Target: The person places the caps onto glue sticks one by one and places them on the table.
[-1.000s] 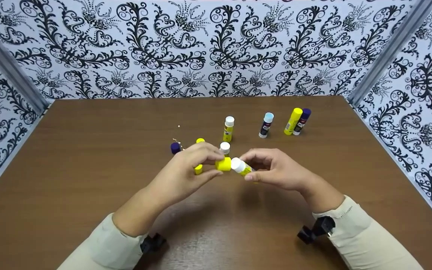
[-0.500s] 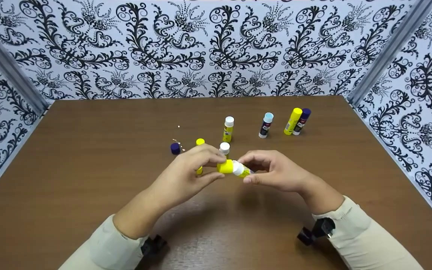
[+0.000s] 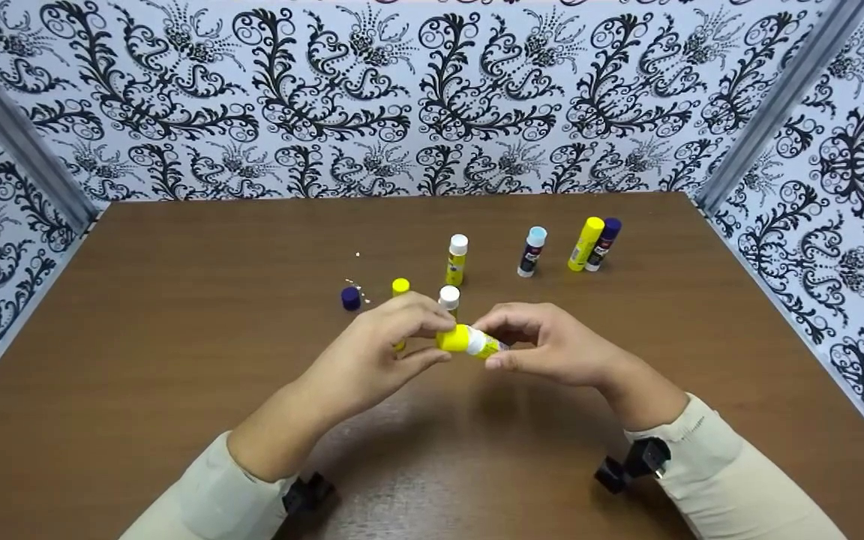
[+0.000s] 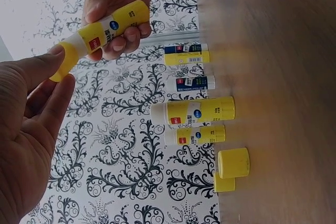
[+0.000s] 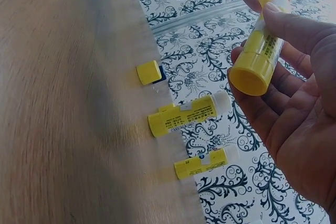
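Observation:
My left hand (image 3: 372,349) pinches a yellow cap (image 3: 452,338) between thumb and fingers. In my right hand (image 3: 552,341) is a yellow glue stick (image 3: 486,346), gripped by its body and tilted toward the left hand. The cap meets the stick's white collar, part of which still shows in the left wrist view. Both are held up above the table. Just beyond the hands stands an uncapped glue stick (image 3: 449,298) with a white top. Two loose yellow caps, one a larger cap (image 4: 234,162) and one a smaller cap (image 4: 224,182), stand near my left hand.
A dark purple cap (image 3: 350,298) lies left, beside small pale crumbs (image 3: 358,288). Farther back stand a white-topped yellow glue stick (image 3: 457,259), a dark-labelled one (image 3: 531,251), and a yellow glue stick (image 3: 586,244) touching a purple-capped one (image 3: 606,241). Patterned walls border the brown table.
The cap and the stick's white end, barely apart a second ago, have come together, the cap moving slightly right and down. The standing sticks have stayed put.

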Tool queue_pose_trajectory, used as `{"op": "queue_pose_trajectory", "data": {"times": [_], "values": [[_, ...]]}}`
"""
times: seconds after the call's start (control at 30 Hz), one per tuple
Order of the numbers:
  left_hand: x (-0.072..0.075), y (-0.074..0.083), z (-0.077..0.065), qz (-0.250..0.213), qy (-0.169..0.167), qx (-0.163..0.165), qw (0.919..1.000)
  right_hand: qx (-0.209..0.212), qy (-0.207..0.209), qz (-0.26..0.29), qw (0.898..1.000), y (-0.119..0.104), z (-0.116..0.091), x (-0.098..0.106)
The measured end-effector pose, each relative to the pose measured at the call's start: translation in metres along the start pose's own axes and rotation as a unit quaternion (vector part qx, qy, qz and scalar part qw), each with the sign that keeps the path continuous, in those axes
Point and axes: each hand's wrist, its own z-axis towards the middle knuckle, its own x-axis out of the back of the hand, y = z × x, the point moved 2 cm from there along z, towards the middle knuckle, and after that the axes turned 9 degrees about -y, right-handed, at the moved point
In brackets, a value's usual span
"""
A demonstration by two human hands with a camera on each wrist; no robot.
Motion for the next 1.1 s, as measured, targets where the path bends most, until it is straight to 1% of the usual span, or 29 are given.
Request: {"op": "queue_pose_trajectory", "data": {"times": [0.27, 0.4, 0.53, 0.77, 0.93, 1.1], "values": [[-0.0013, -0.0024, -0.0005, 0.01, 0.002, -0.009, 0.9999, -0.012, 0.004, -0.028, 1.0, -0.0027, -0.0002, 0.0004], [-0.0015, -0.0026, -0.0005, 0.001, -0.002, -0.013, 0.9999, -0.022, 0.005, -0.033, 0.999, -0.003, -0.0003, 0.0003], [-0.0017, -0.0023, -0.0005, -0.003, -0.009, -0.009, 0.9999, -0.013, 0.004, -0.033, 0.999, -0.0019, -0.0006, -0.0001], [-0.0027, -0.0023, 0.0002, 0.007, -0.017, 0.003, 0.9998, -0.019, 0.005, -0.036, 0.999, -0.0037, 0.0004, -0.001], [-0.003, -0.0026, 0.0, 0.009, -0.021, 0.002, 0.9997, -0.008, 0.007, -0.03, 0.999, -0.0049, 0.0008, -0.0017], [-0.0038, -0.0029, -0.0002, 0.009, -0.024, 0.001, 0.9997, -0.019, 0.01, -0.033, 0.999, -0.0059, 0.0011, -0.0025]]}}
